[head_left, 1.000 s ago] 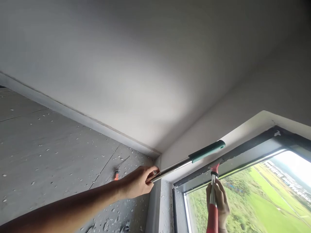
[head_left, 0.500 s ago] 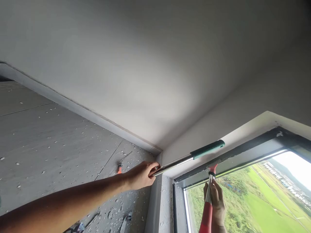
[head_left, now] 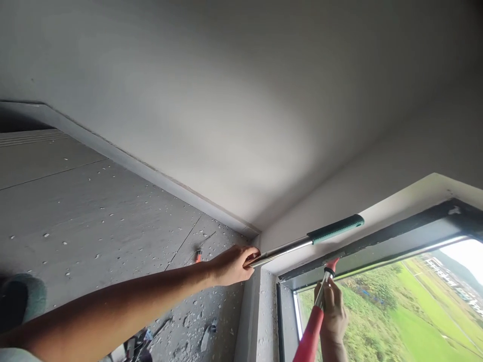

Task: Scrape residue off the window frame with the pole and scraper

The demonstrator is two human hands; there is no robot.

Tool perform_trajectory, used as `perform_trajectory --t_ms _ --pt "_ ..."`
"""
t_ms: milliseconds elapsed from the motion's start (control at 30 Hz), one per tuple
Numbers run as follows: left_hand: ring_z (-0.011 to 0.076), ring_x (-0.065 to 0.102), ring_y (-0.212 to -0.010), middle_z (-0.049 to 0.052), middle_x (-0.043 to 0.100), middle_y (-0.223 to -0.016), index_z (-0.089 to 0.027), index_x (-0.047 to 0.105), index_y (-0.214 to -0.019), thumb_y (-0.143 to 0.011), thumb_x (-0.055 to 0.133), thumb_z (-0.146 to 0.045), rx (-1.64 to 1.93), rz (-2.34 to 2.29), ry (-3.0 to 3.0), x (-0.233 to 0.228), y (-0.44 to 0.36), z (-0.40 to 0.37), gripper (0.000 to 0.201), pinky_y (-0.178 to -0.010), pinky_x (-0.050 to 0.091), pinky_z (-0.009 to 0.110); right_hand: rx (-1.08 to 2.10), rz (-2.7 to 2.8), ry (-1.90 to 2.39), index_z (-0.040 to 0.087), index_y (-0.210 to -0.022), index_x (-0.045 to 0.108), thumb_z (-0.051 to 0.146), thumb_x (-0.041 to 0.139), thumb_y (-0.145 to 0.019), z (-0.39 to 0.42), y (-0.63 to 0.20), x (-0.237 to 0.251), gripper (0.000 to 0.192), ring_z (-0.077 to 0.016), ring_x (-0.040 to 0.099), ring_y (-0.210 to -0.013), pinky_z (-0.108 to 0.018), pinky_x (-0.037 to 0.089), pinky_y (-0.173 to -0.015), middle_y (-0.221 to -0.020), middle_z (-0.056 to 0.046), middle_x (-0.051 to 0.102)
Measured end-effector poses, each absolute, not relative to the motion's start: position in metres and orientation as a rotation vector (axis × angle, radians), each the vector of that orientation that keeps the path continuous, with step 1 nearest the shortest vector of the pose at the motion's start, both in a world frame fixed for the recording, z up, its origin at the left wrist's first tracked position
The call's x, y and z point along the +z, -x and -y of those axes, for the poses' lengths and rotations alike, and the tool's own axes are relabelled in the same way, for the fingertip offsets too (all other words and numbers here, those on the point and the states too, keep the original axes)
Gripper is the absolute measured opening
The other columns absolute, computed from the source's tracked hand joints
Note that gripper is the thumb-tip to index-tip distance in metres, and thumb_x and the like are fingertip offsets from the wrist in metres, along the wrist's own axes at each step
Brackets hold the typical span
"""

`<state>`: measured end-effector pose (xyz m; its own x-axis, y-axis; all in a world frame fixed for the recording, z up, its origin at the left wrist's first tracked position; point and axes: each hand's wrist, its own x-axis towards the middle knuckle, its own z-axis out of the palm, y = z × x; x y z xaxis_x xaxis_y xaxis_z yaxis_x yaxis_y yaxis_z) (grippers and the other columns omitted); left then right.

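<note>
My left hand [head_left: 234, 264], reaching in from the lower left, is closed around the end of a steel-shafted tool. Its dark green ribbed grip [head_left: 335, 229] points away to the right, in front of the window reveal; the end inside my fist is hidden. At the window, my right hand [head_left: 334, 311] grips the metal shaft of a red-handled scraper [head_left: 311, 332]. The scraper slants up to the right, and its red head is at the dark upper edge of the window frame [head_left: 339, 251]; I cannot tell whether it presses there.
White plaster chips litter the grey tiled floor [head_left: 113, 251]. A small orange-handled tool [head_left: 198, 256] and a flat scraper-like piece [head_left: 207, 337] lie near the wall corner. Assorted items [head_left: 139, 347] are under my left arm. A dark green-rimmed object [head_left: 26, 296] stands at left.
The view has shifted, so most things sit further right. The red-handled scraper now tilts more, its handle end swung left. Both hands keep their hold.
</note>
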<state>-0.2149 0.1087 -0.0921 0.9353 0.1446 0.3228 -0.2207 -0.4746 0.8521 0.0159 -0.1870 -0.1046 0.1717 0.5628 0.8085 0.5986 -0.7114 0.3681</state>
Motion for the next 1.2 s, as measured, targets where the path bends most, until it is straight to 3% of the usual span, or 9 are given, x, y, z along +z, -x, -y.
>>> perform_trajectory --t_ms 400,533,700,933,1100,1200 --pt "0.0072 0.043 -0.057 -0.006 0.052 -0.067 -0.020 0.056 -0.095 -0.073 0.048 -0.020 0.410 0.059 -2.031 -0.095 0.216 -0.113 0.023 -0.052 0.029 0.017 -1.463 1.175 2.515 0.015 -0.084 0.061 0.037 0.047 -0.084 0.191 -0.017 -0.149 0.026 -0.0186 0.063 -0.071 -0.023 0.036 -0.042 -0.108 -0.011 0.063" --pt "0.0070 0.041 -0.057 -0.006 0.051 -0.067 -0.020 0.057 -0.093 -0.073 0.049 -0.020 0.386 0.045 -2.029 -0.093 0.216 -0.113 0.022 -0.052 0.029 0.017 -1.396 1.128 2.573 0.018 -0.092 0.060 0.037 0.048 -0.083 0.192 -0.018 -0.163 0.024 -0.0196 0.062 -0.070 -0.024 0.033 -0.041 -0.119 -0.009 0.058" --pt "0.0071 0.041 -0.057 -0.006 0.051 -0.066 -0.020 0.057 -0.092 -0.073 0.050 -0.021 0.379 0.046 -2.046 -0.094 0.215 -0.114 0.020 -0.053 0.028 0.017 -1.433 1.049 2.543 0.018 -0.087 0.060 0.035 0.049 -0.083 0.193 -0.017 -0.176 0.020 -0.0212 0.063 -0.072 -0.025 0.035 -0.043 -0.116 -0.008 0.060" --pt "0.0076 0.041 -0.057 -0.004 0.052 -0.068 -0.019 0.056 -0.094 -0.075 0.050 -0.025 0.402 0.086 -2.032 -0.102 0.211 -0.114 0.020 -0.052 0.029 0.017 -1.150 0.946 2.588 0.019 -0.088 0.062 0.045 0.044 -0.082 0.196 -0.012 -0.191 0.032 -0.0197 0.061 -0.067 -0.022 0.028 -0.041 -0.115 -0.009 0.059" --pt "0.0075 0.040 -0.056 -0.004 0.051 -0.067 -0.019 0.056 -0.091 -0.076 0.050 -0.025 0.420 0.098 -2.037 -0.104 0.209 -0.113 0.018 -0.052 0.029 0.017 -0.979 0.856 2.508 0.021 -0.113 0.057 0.049 0.038 -0.084 0.200 0.003 -0.204 0.044 -0.0255 0.061 -0.073 -0.028 0.038 -0.043 -0.109 -0.012 0.059" --pt "0.0078 0.041 -0.057 -0.004 0.053 -0.069 -0.020 0.056 -0.092 -0.076 0.050 -0.024 0.430 0.098 -2.048 -0.106 0.208 -0.113 0.018 -0.053 0.030 0.018 -0.792 0.905 2.370 0.016 -0.121 0.052 0.046 0.036 -0.086 0.205 0.018 -0.211 0.049 -0.0277 0.062 -0.083 -0.035 0.048 -0.060 -0.101 -0.013 0.063"
